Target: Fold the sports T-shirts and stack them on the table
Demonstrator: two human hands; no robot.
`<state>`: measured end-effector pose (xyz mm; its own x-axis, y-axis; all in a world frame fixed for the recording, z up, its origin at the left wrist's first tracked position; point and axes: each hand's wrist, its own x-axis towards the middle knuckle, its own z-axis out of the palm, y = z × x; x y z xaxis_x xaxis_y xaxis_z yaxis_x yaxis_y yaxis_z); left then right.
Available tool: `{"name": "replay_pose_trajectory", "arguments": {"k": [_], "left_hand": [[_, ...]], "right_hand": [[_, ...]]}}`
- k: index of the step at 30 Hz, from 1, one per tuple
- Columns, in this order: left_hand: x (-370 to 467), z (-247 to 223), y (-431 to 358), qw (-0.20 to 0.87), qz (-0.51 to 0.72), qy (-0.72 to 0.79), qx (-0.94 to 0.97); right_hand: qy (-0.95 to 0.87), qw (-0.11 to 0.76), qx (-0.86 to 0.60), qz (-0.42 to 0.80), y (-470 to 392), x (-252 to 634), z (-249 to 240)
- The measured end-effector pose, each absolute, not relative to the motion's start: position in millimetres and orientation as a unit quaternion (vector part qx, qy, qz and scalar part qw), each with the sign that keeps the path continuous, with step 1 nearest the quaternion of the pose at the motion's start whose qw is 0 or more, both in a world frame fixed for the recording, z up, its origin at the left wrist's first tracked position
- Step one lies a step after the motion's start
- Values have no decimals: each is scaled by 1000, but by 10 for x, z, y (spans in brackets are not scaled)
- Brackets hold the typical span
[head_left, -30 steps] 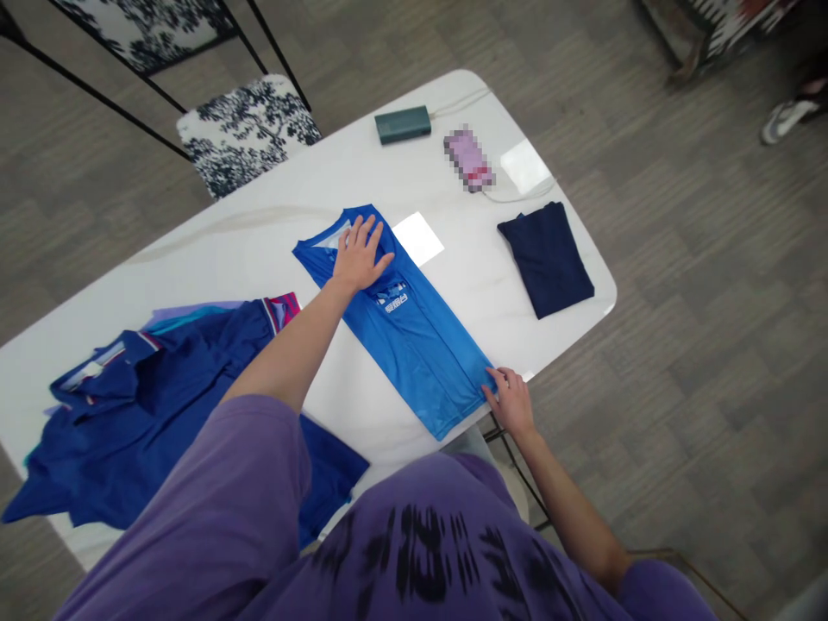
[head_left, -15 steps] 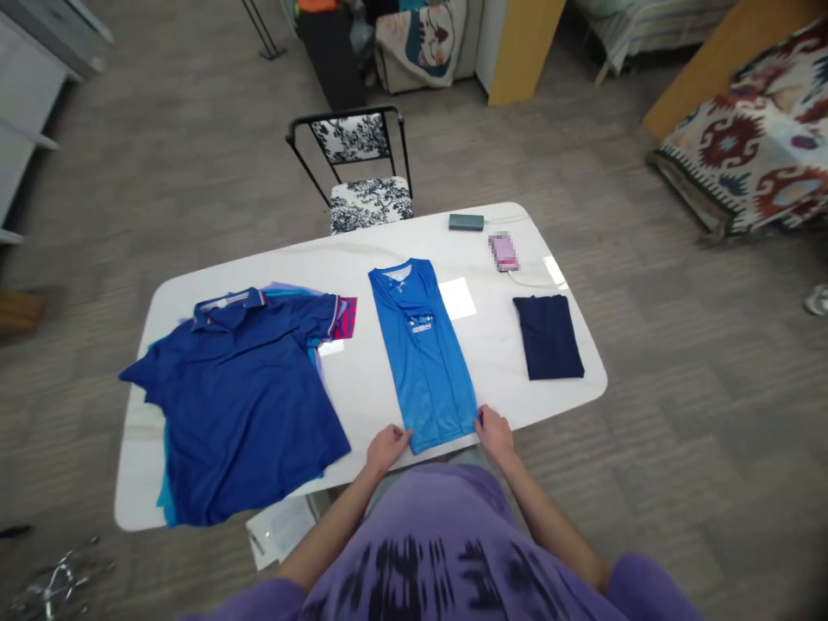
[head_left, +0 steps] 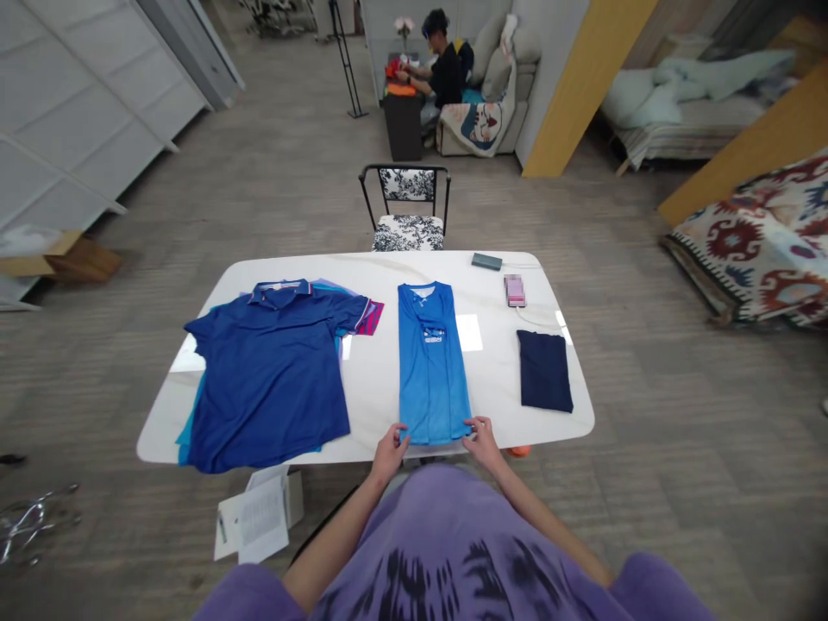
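Observation:
A light-blue shirt point(head_left: 432, 371), folded into a long narrow strip, lies in the middle of the white table point(head_left: 372, 414). My left hand point(head_left: 391, 450) pinches its near left corner, and my right hand point(head_left: 481, 440) pinches the near right corner. To the left, a dark-blue polo shirt point(head_left: 275, 379) is spread out on top of other garments, whose turquoise and pink-red point(head_left: 371, 318) edges stick out. On the right lies a folded navy garment point(head_left: 544, 371).
A phone point(head_left: 515, 291) with a cable and a dark-green case point(head_left: 486, 261) lie at the far right of the table. Behind it stands a patterned chair point(head_left: 409, 207). Further back, a person point(head_left: 446, 73) sits at a small dark table. Papers point(head_left: 259, 517) are below the near left edge.
The view has tilted up and turned, so the seated person now shows and the table appears straighter. Both hands remain at the light-blue shirt's near corners.

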<state>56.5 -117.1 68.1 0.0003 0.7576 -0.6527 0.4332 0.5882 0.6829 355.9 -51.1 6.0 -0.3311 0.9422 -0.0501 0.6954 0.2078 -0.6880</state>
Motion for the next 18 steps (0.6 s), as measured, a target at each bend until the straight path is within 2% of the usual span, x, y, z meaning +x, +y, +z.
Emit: {"name": "replay_pose_trajectory", "arguments": {"k": [5, 12, 18], "left_hand": [[342, 665, -1404, 530, 211, 694, 440], [-28, 724, -1657, 513, 209, 677, 485], [-324, 840, -1935, 506, 193, 663, 517]], "right_hand": [[-792, 181, -517, 270, -728, 3463, 320], [-821, 147, -508, 213, -838, 3185, 550], [-834, 120, -480, 244, -1112, 3298, 813]]}}
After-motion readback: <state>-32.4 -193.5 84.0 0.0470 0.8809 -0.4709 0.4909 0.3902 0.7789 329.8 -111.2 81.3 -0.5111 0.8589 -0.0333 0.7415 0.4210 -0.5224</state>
